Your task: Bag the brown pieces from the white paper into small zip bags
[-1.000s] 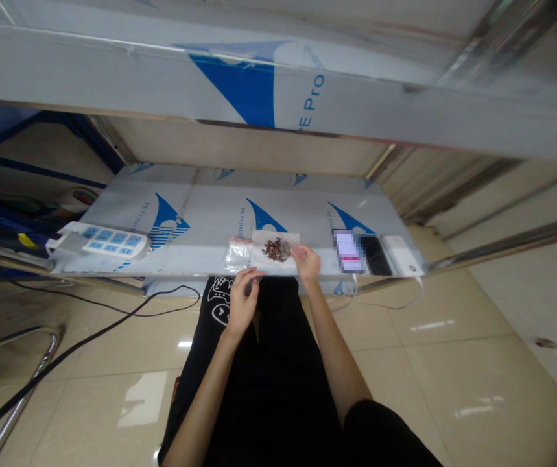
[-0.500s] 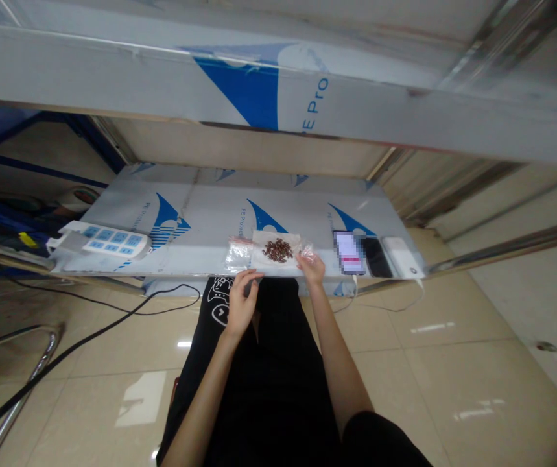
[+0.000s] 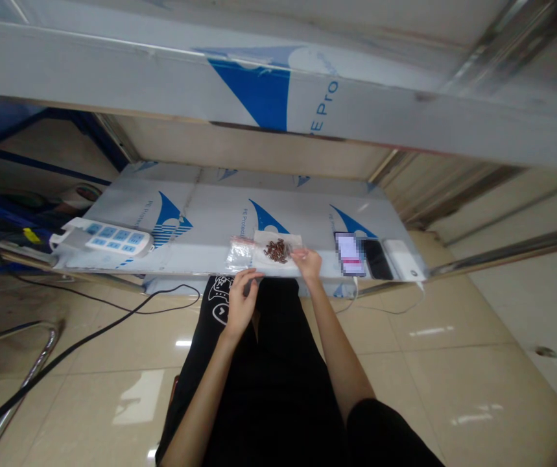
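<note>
Several small, dark brown, elongated pieces (image 3: 277, 251) lie heaped on a white paper sheet (image 3: 262, 261) at the shelf's front edge. My right hand (image 3: 308, 263) is at the sheet's right side, its fingertips drawn together beside the heap. Whatever they pinch is too small to make out. My left hand (image 3: 243, 295) rests at the shelf edge below the sheet, fingers loosely bent, thumb apart, holding nothing. Left of the sheet lies a clear zip bag (image 3: 240, 254) with a reddish top strip; its contents cannot be made out.
On the right of the shelf (image 3: 200, 250) lie a lit phone (image 3: 350, 253), a dark phone (image 3: 377, 259) and a white power bank (image 3: 403, 259) with a cable. A white power strip (image 3: 118, 238) sits left. An upper shelf (image 3: 161, 84) overhangs the back.
My right hand has moved slightly left and up, closer to the brown heap; the clear plastic seen by its fingers before is less distinct. My left hand stays at the edge.
</note>
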`<state>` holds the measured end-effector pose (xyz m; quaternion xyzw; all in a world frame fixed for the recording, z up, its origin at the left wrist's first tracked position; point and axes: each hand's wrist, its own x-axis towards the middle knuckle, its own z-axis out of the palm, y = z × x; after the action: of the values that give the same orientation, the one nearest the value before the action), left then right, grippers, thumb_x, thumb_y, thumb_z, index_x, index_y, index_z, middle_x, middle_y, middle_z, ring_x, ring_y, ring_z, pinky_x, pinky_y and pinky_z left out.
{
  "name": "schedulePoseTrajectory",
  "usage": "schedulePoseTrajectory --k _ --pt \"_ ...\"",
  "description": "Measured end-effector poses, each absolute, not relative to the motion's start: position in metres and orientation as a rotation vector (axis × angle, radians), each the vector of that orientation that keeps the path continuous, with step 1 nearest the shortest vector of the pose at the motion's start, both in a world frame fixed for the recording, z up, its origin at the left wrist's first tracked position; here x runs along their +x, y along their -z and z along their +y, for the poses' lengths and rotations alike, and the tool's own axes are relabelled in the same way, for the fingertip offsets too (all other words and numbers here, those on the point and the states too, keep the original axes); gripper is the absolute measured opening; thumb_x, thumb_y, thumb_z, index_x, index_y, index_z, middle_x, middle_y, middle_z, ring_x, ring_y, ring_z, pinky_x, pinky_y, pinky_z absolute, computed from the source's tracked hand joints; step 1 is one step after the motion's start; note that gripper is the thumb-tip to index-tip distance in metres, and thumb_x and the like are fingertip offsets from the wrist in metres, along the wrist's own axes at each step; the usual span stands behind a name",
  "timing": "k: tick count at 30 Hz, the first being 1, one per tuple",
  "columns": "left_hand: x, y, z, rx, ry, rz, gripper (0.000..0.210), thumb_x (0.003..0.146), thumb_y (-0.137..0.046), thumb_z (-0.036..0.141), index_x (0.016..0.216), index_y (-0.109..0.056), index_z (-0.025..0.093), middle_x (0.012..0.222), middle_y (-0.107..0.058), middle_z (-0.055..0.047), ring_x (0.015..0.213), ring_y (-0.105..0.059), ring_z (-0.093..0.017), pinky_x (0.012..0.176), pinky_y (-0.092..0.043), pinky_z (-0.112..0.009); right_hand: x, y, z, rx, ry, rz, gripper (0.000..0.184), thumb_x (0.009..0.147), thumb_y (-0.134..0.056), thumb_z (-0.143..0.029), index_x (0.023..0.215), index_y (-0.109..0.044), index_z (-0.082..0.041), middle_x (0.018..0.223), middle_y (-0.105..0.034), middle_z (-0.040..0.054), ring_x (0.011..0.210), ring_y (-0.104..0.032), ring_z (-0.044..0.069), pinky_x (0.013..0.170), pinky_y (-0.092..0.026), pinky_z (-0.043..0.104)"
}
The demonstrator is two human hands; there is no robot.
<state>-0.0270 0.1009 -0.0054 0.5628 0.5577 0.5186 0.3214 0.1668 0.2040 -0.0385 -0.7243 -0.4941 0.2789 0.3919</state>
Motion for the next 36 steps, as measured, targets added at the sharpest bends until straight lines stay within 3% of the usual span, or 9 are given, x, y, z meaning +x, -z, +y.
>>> schedulePoseTrajectory --k 9,13,15,18,23,29,36 --pt "-0.028 0.003 0.101 1.471 -1.381 1.469 0.022 0.082 -0.046 0.016 0.09 -0.066 0.022 0.103 -0.06 -0.005 0.103 -0.054 -0.017 0.096 -0.04 -0.037 0.167 0.03 0.202 -1.94 -0.58 -1.301 0.024 0.061 -0.066 -0.026 0.084 -0.069 -0.02 0.072 -0.072 0.0052 0.074 -0.066 0.023 0.069 -0.05 0.032" --pt "-0.026 -0.002 0.1 1.423 -1.355 1.461 0.019 0.081 -0.049 0.02 0.088 -0.066 0.02 0.096 -0.064 -0.005 0.095 -0.059 -0.017 0.091 -0.043 -0.035 0.163 0.018 0.194 -1.773 -0.79 -1.006 0.041 0.056 -0.072 -0.036 0.091 -0.066 -0.016 0.078 -0.071 0.0069 0.075 -0.066 0.024 0.06 -0.053 0.03" --pt "-0.022 -0.005 0.1 1.33 -1.299 1.437 0.018 0.081 -0.052 0.026 0.091 -0.066 0.019 0.084 -0.068 -0.004 0.084 -0.063 -0.017 0.085 -0.047 -0.033 0.156 0.009 0.184 -1.684 -0.913 -0.913 0.045 0.062 -0.067 -0.043 0.096 -0.064 -0.013 0.08 -0.071 0.0081 0.072 -0.067 0.023 0.053 -0.054 0.029" --pt "-0.012 -0.011 0.101 1.134 -1.256 1.366 0.028 0.077 -0.058 0.033 0.099 -0.064 0.016 0.073 -0.069 -0.003 0.072 -0.065 -0.016 0.076 -0.05 -0.03 0.139 -0.004 0.163 -1.536 -1.144 -0.9 0.04 0.072 -0.057 -0.048 0.093 -0.066 -0.014 0.087 -0.07 0.0088 0.075 -0.067 0.022 0.052 -0.055 0.027" --pt "0.0 -0.015 0.101 0.893 -1.345 1.24 0.031 0.072 -0.064 0.035 0.094 -0.064 0.014 0.084 -0.07 -0.005 0.075 -0.065 -0.016 0.073 -0.051 -0.028 0.111 -0.015 0.126 -1.27 -1.485 -0.929 0.033 0.068 -0.065 -0.046 0.085 -0.068 -0.018 0.091 -0.069 0.0056 0.084 -0.066 0.02 0.062 -0.055 0.027" --pt "-0.015 -0.018 0.097 0.953 -1.384 1.289 0.026 0.079 -0.055 0.038 0.082 -0.065 0.015 0.074 -0.067 -0.003 0.072 -0.062 -0.016 0.075 -0.047 -0.028 0.113 -0.014 0.104 -1.259 -1.512 -0.884 0.035 0.06 -0.073 -0.042 0.087 -0.068 -0.021 0.084 -0.069 0.0028 0.078 -0.065 0.018 0.062 -0.052 0.026" --pt "-0.029 -0.03 0.093 1.275 -1.12 1.212 0.026 0.084 -0.048 0.038 0.075 -0.06 0.017 0.078 -0.062 -0.001 0.078 -0.056 -0.015 0.075 -0.041 -0.024 0.126 -0.02 0.098 -1.335 -1.401 -0.862 0.029 0.067 -0.068 -0.043 0.086 -0.07 -0.021 0.079 -0.068 0.0017 0.074 -0.062 0.015 0.063 -0.052 0.025"
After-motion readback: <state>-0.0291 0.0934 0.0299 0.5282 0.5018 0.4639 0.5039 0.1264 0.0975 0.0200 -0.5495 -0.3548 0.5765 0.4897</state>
